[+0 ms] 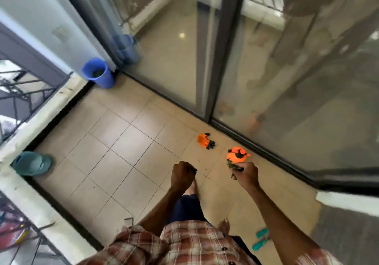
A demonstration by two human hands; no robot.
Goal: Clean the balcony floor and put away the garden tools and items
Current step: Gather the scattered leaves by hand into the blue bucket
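Plaid shirt point(184, 242) is seen lowest in the frame, both forearms reaching out above it. Leaf scraps point(235, 167) are gripped in the curled fingers of the right hand point(247, 175), just below the orange sprayer point(236, 155); the left hand point(182, 175) is balled tight — whether anything is held inside cannot be told. The blue bucket point(98, 74), judged the place for the scraps, is stood at the upper left, well apart from both hands — the left one nearer. Its contents are blurred green
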